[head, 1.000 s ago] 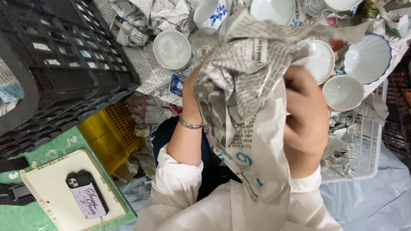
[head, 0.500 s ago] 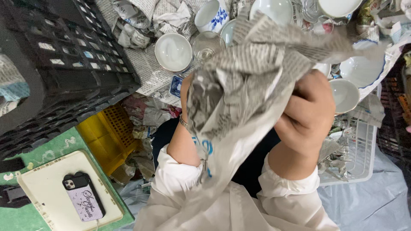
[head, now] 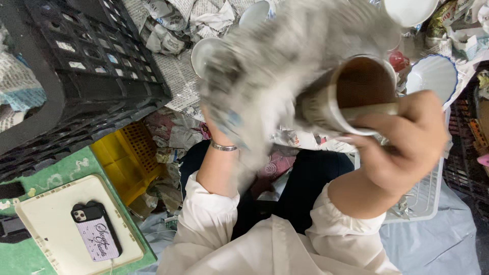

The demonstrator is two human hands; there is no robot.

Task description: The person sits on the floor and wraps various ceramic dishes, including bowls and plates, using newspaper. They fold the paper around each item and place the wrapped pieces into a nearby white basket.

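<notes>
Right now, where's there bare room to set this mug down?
Bare room: the cream tray beside the phone, and the blue sheet below the white basket. Crowded: bowls and crumpled newspaper up top. The right hand holds the mug.

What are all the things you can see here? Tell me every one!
Mug: one, brown inside with a pale rim, held up in the middle.
Newspaper sheet: one, grey print, blurred, coming off the mug.
Crumpled newspaper: many pieces, grey and white, on the floor at the top.
White bowls: several, one with a blue rim, top and right.
Black crate: one, upper left.
Yellow crate: one, under the black crate.
Cream tray: one, lower left on a green surface.
Phone: one, dark with a pale patterned case, on the tray.
White wire basket: one, right.
Bracelet: one, silver, on the left wrist.
Left hand: mostly hidden behind the newspaper sheet.
Right hand: grips the mug.
</notes>
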